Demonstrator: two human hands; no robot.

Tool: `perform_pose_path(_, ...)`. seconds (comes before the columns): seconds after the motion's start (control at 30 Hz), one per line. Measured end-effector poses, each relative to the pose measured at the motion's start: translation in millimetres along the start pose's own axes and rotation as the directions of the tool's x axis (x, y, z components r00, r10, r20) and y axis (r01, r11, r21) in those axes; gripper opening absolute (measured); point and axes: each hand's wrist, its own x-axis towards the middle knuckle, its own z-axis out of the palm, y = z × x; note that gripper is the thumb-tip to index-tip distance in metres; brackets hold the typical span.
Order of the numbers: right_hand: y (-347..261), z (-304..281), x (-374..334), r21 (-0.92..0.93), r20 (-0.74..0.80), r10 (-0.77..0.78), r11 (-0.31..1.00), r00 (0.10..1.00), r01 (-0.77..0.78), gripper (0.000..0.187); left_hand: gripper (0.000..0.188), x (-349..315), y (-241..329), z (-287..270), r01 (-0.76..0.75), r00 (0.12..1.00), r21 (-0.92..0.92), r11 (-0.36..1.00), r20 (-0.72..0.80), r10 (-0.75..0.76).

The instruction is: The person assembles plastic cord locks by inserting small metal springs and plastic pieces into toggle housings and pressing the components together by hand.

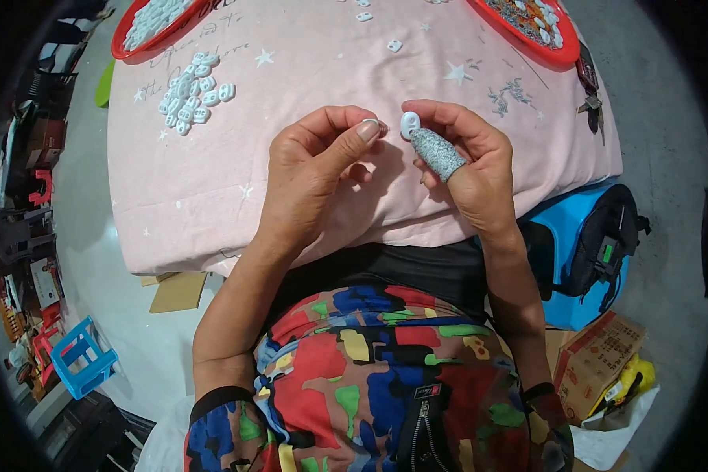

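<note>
Above the near half of the pink cloth, my left hand (315, 161) is closed in a pinch. A small coil that looks like a metal spring (383, 128) sticks out past its thumb tip; the rest is hidden by the fingers. My right hand (472, 153) grips a small white oval plastic piece with holes (410, 124) between thumb and fingers. A speckled grey sleeve (438, 153) covers the right thumb. The spring and the oval piece face each other, a short gap apart. Similar white pieces (190, 93) lie heaped at the left.
Small grey springs (513, 96) are scattered at the right of the cloth (189, 189). Red trays stand at the far left (122, 49) and far right (562, 57), filled with small parts. Keys (591, 106) hang at the right edge. A blue bag (582, 252) stands below.
</note>
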Motion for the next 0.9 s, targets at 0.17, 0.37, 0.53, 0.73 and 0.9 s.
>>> perform_pose_path(0.17,6,-15,16,-0.708,0.082,-0.275,0.661,0.958,0.25,0.042,0.018,2,0,-7,0.025,1.0,0.037,0.999,-0.003,-0.025)
perform_pose_path(0.37,6,-16,24,-0.877,0.129,-0.273,0.417,0.953,0.238,0.044,0.019,5,3,-5,0.106,0.994,-0.091,0.99,-0.016,-0.108)
perform_pose_path(0.53,3,-10,18,-0.749,0.03,-0.393,0.599,0.919,0.281,0.033,0.018,5,2,-7,0.095,0.995,-0.068,0.993,-0.003,-0.095)
perform_pose_path(0.73,-3,-1,13,-0.509,0.139,-0.243,0.814,0.96,0.28,0.015,0.018,5,-1,-4,0.061,0.998,-0.003,0.998,0.032,-0.061)
perform_pose_path(0.9,2,3,12,-0.533,0.113,-0.232,0.807,0.966,0.256,0.013,0.019,3,-4,-5,0.056,0.998,-0.008,0.998,0.043,-0.055)
